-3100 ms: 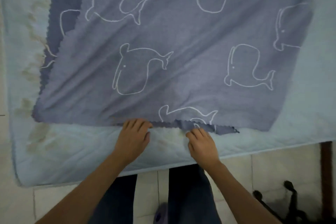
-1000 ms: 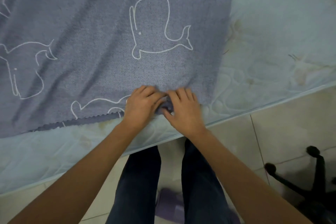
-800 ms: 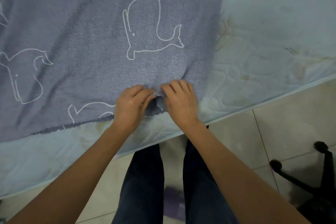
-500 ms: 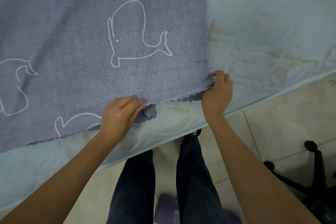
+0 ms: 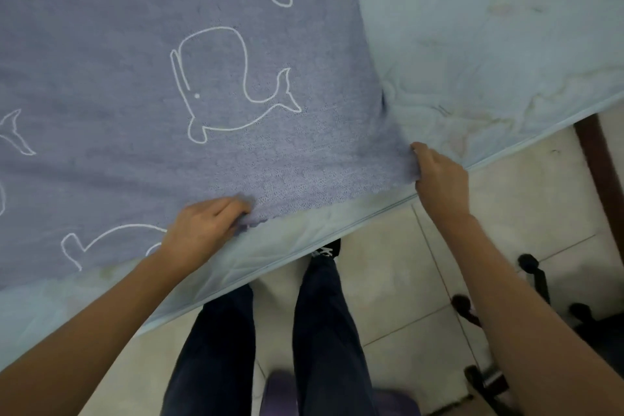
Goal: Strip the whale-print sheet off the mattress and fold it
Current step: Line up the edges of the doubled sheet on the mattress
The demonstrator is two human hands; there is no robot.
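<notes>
The blue-grey whale-print sheet [image 5: 169, 78] lies spread over the pale blue quilted mattress [image 5: 489, 37], covering its left part. Its scalloped near edge runs along the mattress front. My left hand [image 5: 206, 226] pinches that near edge, fingers curled over the cloth. My right hand [image 5: 439, 176] grips the sheet's near right corner at the mattress edge. The stretch of edge between both hands is pulled straight.
The mattress front edge [image 5: 304, 257] runs diagonally across the view. Below it are pale floor tiles [image 5: 398, 280] and my legs in dark trousers [image 5: 324, 331]. A black wheeled chair base [image 5: 533, 280] stands at the right, and a dark wooden post [image 5: 597, 162] at the far right.
My hands were together on the near edge a second ago. My right hand has slid right to the sheet's corner and holds it. The left hand keeps its hold.
</notes>
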